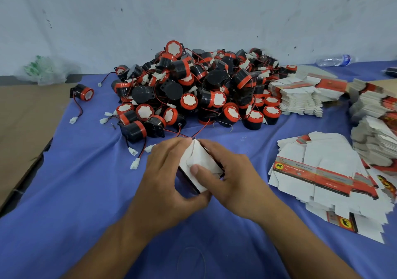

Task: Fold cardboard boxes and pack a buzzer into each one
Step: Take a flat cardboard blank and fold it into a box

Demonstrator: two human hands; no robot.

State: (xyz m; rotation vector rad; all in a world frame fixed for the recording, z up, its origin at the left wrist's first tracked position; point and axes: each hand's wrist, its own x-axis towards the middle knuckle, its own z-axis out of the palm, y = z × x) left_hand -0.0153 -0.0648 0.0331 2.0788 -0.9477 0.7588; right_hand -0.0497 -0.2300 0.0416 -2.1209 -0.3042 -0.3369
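Grips box (198, 184) in left hand (169, 171) and right hand (232, 175), right thumb pressing flap (200, 156), just in front of buzzer pile (193, 91).

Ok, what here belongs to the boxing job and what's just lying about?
Job: half-folded box, held by left hand and right hand; buzzer pile; flat box blanks.
Lying about: water bottle; plastic bag; brown cardboard sheet.

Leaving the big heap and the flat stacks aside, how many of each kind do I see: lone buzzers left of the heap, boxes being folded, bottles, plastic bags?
Lone buzzer: 1
Box being folded: 1
Water bottle: 1
Plastic bag: 1
Total: 4
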